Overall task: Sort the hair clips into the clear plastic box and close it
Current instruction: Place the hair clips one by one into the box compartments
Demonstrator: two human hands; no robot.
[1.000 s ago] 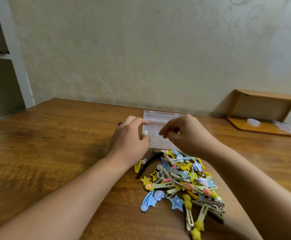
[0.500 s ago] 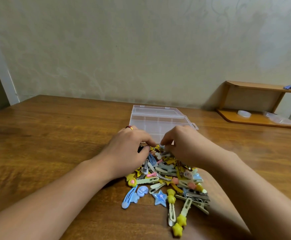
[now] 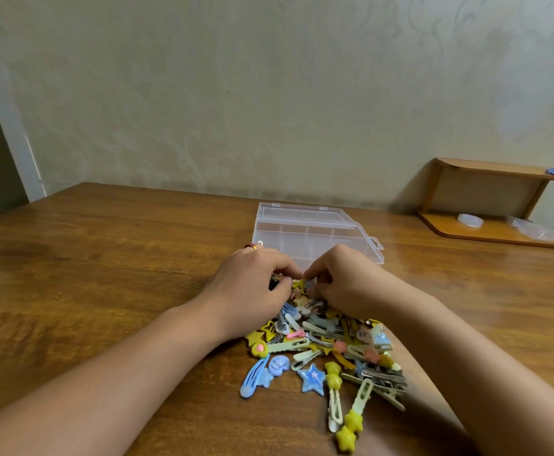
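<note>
Left hand (image 3: 252, 287) and right hand (image 3: 341, 281) curl over the far end of the hair clips (image 3: 328, 347); any pinch is hidden, as is the clear plastic box's (image 3: 305, 230) near edge

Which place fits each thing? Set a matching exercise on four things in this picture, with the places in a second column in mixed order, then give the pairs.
Things:
1. clear box
2. star clip
3. shelf
4. ring

Places:
A. on the left hand
B. far right, against the wall
C. just beyond both hands
D. near edge of the clip pile

Pairs: 1-C, 2-D, 3-B, 4-A
</note>
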